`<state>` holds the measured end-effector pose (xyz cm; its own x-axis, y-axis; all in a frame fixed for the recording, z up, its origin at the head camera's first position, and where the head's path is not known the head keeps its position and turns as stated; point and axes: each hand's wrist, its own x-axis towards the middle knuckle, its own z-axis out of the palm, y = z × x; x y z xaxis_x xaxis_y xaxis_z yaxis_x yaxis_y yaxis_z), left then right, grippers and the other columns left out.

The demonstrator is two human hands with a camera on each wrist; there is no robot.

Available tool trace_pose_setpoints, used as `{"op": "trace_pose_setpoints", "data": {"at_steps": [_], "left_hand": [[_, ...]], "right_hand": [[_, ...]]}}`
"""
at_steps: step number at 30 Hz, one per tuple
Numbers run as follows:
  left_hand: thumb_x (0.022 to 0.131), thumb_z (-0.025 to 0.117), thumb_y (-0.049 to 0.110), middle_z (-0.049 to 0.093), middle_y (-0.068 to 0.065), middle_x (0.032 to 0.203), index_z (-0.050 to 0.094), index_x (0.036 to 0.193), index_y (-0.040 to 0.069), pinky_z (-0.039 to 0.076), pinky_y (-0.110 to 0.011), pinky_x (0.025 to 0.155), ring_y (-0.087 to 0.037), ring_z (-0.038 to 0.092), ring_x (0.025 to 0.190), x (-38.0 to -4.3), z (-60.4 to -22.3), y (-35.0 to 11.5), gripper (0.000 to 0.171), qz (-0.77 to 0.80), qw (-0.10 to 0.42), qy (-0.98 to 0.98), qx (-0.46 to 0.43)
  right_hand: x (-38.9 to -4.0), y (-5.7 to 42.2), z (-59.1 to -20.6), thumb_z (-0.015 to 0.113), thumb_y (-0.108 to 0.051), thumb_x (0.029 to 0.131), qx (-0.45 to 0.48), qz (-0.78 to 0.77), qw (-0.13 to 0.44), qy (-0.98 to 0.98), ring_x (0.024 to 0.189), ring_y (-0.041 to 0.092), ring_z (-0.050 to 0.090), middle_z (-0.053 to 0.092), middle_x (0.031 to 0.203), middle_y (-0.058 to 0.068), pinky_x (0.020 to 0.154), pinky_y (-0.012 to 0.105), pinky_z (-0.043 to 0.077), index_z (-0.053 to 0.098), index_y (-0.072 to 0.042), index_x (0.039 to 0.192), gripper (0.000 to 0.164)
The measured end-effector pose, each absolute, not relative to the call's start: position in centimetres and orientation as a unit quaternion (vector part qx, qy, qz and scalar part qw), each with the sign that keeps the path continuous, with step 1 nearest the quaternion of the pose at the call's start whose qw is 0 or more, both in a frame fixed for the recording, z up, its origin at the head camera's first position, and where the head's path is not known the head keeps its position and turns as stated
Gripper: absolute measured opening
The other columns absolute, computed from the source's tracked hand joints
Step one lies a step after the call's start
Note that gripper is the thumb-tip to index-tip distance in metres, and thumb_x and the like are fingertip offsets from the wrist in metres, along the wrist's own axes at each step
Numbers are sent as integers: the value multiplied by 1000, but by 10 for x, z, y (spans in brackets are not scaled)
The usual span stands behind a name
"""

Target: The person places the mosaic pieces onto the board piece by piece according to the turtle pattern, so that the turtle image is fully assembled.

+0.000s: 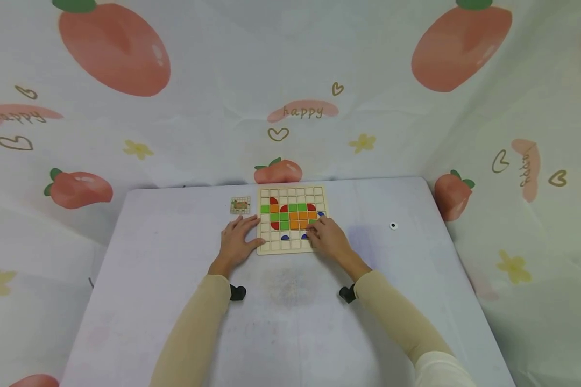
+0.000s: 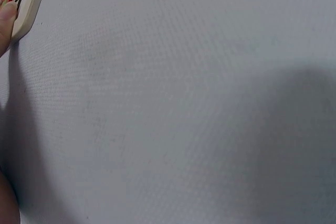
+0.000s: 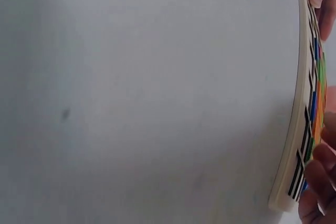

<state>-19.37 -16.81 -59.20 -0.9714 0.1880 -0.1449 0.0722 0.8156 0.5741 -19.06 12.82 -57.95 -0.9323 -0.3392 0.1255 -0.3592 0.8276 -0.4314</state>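
Observation:
A square wooden grid board lies toward the back of the table. Orange tiles, green tiles and red rounded tiles sit together across its middle, with small blue half-round pieces below and at the right. My left hand rests spread along the left edge, its thumb on the board's corner. Over the right part of the board, my right hand has its fingers bent down at the tiles. Those fingers hide the spot beneath, and I cannot tell whether they pinch a piece.
Left of the board lies a small picture card with a brown figure on a grid. A white disc with a black dot is farther right on the white table. Printed cloth hangs behind and at both sides.

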Motion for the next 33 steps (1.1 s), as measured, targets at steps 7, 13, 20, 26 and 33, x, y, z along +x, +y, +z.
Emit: {"op": "trace_pose_setpoints", "data": {"at_steps": [7,13,20,26,33], "left_hand": [[92,72,48,37,6,166,46,154,25,15,-58,124,-30,14,160,-194,-593,-168,70,297,95,948,71],[92,72,47,37,5,166,47,154,26,14,-58,125,-30,14,160,-193,-592,-169,70,296,95,948,67],[92,73,46,37,4,166,47,154,25,14,-59,125,-31,14,160,-192,-590,-168,70,305,96,945,64],[92,73,46,38,4,166,47,154,25,14,-59,124,-31,14,160,-192,-589,-169,70,305,95,945,65],[92,72,47,38,5,165,47,153,25,15,-58,124,-30,15,160,-192,-592,-169,69,303,91,946,67]], "right_hand": [[-188,147,-574,64,-36,100,165,132,53,-976,113,36,58,60,128,17,96,49,52,60,-8,134,45],[-190,165,-576,52,-55,101,114,100,-20,-988,148,48,31,33,161,23,120,65,30,33,-12,157,74],[-195,197,-586,44,-63,100,89,75,-33,-993,158,49,1,6,172,20,125,69,3,21,-15,163,82],[-198,219,-588,44,-64,99,66,71,-40,-994,158,49,-1,4,172,21,124,70,-1,20,-14,163,85],[-194,244,-588,39,-64,101,32,86,-74,-993,157,52,-5,-2,171,24,122,72,-5,14,-10,164,87]]}}
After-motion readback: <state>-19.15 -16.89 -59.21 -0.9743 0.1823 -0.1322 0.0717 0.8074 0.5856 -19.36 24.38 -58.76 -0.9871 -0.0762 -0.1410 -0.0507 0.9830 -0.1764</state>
